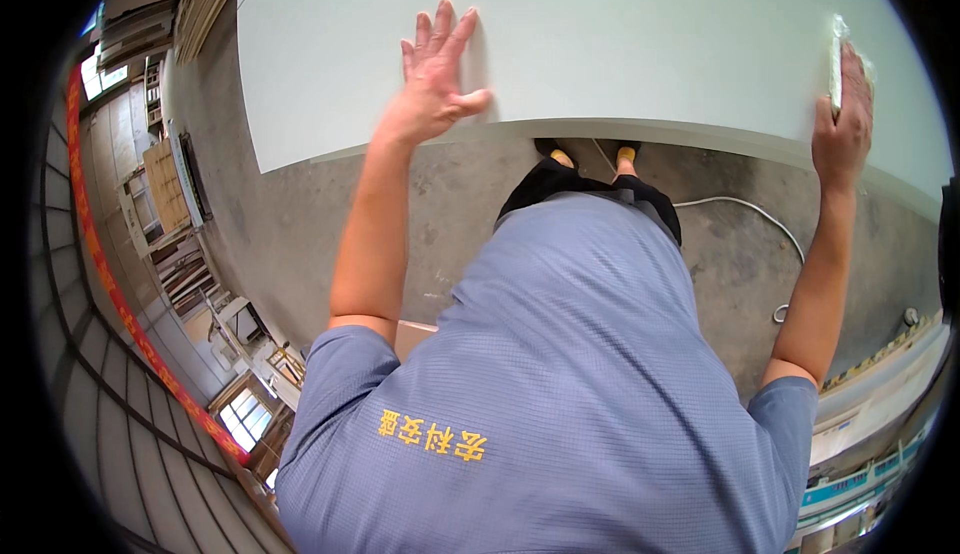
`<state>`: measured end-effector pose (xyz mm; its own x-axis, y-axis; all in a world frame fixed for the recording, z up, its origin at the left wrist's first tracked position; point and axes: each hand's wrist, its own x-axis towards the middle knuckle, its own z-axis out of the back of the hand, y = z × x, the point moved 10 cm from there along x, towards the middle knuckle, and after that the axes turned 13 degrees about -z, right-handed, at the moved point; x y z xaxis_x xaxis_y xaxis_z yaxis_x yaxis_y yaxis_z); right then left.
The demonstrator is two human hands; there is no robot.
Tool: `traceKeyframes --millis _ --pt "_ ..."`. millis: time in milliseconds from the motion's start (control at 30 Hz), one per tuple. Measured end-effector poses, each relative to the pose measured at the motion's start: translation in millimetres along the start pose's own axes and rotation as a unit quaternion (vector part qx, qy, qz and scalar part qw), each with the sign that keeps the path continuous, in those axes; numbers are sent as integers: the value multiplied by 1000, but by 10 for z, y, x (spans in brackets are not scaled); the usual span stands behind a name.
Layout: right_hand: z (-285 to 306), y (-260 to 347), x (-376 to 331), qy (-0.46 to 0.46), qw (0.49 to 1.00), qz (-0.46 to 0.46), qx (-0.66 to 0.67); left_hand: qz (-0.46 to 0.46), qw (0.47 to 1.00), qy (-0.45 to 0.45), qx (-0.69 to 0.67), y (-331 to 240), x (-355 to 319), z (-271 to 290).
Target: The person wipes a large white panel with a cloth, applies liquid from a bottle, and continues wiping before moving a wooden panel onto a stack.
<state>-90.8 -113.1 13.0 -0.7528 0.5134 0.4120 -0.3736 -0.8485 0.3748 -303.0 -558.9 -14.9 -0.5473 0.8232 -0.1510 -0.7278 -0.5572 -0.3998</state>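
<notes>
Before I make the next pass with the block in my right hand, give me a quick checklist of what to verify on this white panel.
1. Left hand flat on the white panel, fingers spread, steadying it: ok.
2. Right hand gripping the pale block against the panel surface near its right end: ok.
3. Panel surface between the two hands free of loose items: ok.
4. What holds the panel up: cannot tell, its supports are hidden.
5. White cable on the concrete floor runs close to the feet, a possible trip point: not ok.
6. Condition of the block's working face: cannot tell, it faces the panel.
</notes>
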Motion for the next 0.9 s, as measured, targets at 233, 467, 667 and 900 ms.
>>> traceKeyframes --millis 233,467,667,900 --pt "6 8 6 7 1000 4 3 9 999 -26 -34 146 -261 30" --pt "-37 49 30 6 999 19 -40 120 989 -82 19 394 -613 19" --pt "-46 20 35 17 999 23 -38 71 994 -71 -52 -17 -430 -101" --pt "-89 -18 27 22 999 28 -41 71 992 -98 -35 -89 -455 -88"
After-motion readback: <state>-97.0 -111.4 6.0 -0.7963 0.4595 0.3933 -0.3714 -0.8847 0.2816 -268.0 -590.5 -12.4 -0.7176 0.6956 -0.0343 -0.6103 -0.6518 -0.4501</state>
